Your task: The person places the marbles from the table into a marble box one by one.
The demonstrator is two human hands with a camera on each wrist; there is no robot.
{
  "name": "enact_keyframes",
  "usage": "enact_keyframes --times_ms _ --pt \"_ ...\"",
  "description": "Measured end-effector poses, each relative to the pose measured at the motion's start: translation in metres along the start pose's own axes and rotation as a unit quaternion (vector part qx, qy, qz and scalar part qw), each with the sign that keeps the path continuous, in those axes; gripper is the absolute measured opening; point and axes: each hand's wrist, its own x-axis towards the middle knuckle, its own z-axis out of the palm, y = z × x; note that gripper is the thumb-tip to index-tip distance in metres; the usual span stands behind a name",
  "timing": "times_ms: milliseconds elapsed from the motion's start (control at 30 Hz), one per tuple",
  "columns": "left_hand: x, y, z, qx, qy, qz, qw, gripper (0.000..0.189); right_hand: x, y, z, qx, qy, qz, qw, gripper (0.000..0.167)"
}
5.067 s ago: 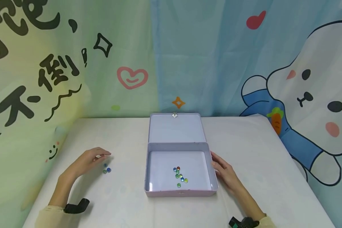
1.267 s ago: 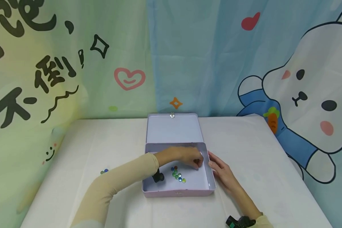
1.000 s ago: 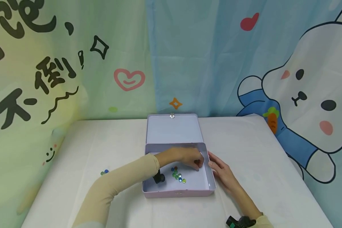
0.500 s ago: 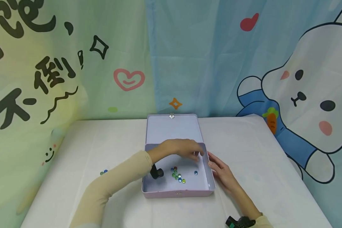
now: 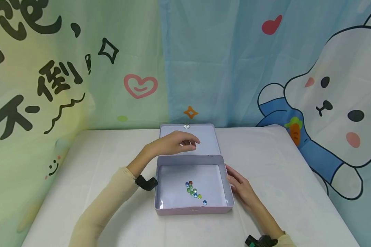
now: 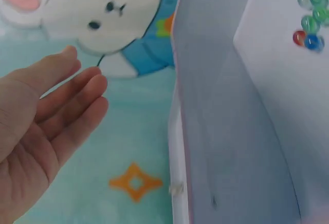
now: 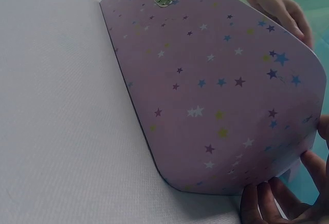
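A pale lilac tin box [image 5: 193, 210] stands on the table with its hinged lid [image 5: 205, 139] tipped back. Inside lies a cluster of glass marbles [image 5: 190, 190], green, blue, yellow and reddish brown. Apart from them, nearer the front wall, is a single blue marble [image 5: 205, 202]. My left hand [image 5: 176, 142] hovers over the lid, its loosely bent fingers holding nothing; the left wrist view also shows this left hand [image 6: 31, 126] bare. At the box's right side rests my right hand [image 5: 242, 187], fingers along the outer wall and thumb by the rim.
A white cloth [image 5: 266, 154] covers the table. Behind it hangs a printed curtain [image 5: 201, 68]. My left sleeve [image 5: 102, 206] crosses the table's left part and hides the spot where loose marbles lay earlier.
My left hand has come from the left marbles into the box, released a blue marble, and lifted back to the left. That marble has rolled toward the front. My right hand stays put.
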Motion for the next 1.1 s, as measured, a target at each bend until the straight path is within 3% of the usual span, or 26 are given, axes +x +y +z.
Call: enact_keyframes --times_ms 233,400,533,700,800,967,1100 --pt "-0.054 -0.025 -0.014 -0.029 0.073 -0.07 0.9945 0.027 -0.001 0.0 0.001 -0.003 0.003 0.006 1.0 0.056" --pt "-0.095 -0.045 -0.007 -0.04 0.115 -0.117 0.9856 0.028 -0.001 -0.001 0.001 -0.002 0.007 0.007 0.9999 0.056" --pt "-0.13 -0.051 0.002 -0.031 0.145 -0.15 0.9775 0.026 -0.001 -0.003 0.001 0.001 0.004 0.004 1.0 0.057" --pt "-0.172 -0.055 0.013 0.031 0.15 -0.179 0.9718 0.026 -0.001 -0.004 0.002 0.003 -0.001 0.003 1.0 0.057" --pt "-0.199 -0.057 0.018 0.066 0.154 -0.212 0.9629 0.03 -0.001 -0.003 0.002 0.003 -0.002 0.001 1.0 0.057" --pt "-0.239 -0.055 0.028 0.068 0.152 -0.29 0.9426 0.04 0.0 -0.002 0.001 0.003 -0.001 -0.002 1.0 0.056" --pt "-0.261 -0.052 0.034 0.06 0.14 -0.336 0.9293 0.051 0.0 -0.001 0.0 0.0 -0.001 -0.004 1.0 0.056"
